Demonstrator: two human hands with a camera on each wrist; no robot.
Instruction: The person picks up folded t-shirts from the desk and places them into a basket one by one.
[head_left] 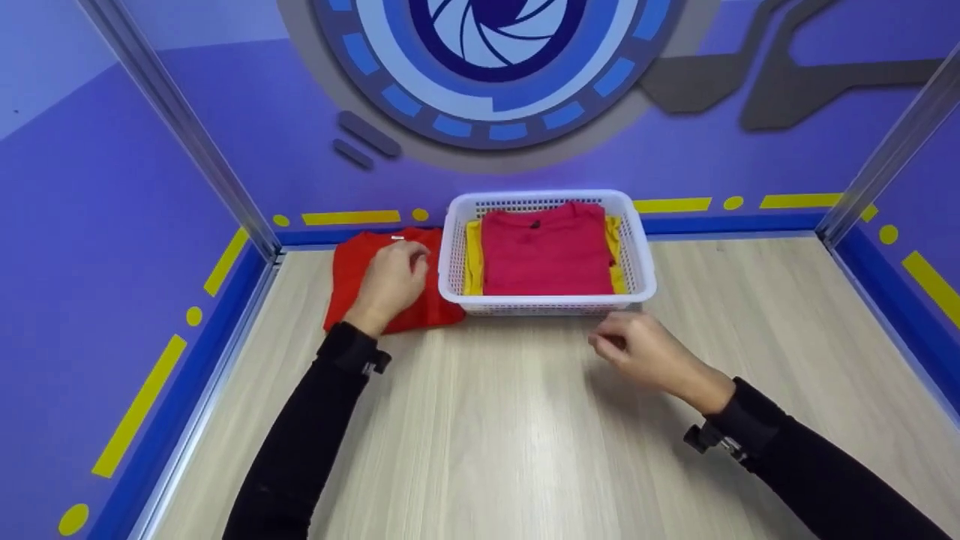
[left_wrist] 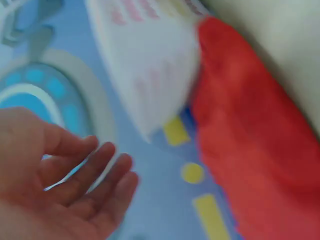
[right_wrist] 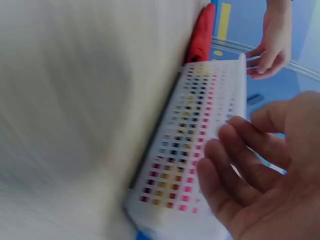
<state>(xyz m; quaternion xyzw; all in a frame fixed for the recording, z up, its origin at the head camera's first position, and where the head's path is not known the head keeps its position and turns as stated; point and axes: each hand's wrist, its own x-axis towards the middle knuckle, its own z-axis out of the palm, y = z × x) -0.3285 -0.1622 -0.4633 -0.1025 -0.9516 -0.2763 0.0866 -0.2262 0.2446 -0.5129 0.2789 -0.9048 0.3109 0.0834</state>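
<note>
Right hand, loosely curled, hovers near basket.

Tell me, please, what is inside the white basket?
Inside the white basket, a folded crimson garment lies over yellow cloth, visible at both sides. What lies deeper is mostly covered.

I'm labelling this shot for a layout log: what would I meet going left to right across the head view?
Purple left side panel → folded red shirt → white perforated basket → right hand → purple right side panel.
</note>
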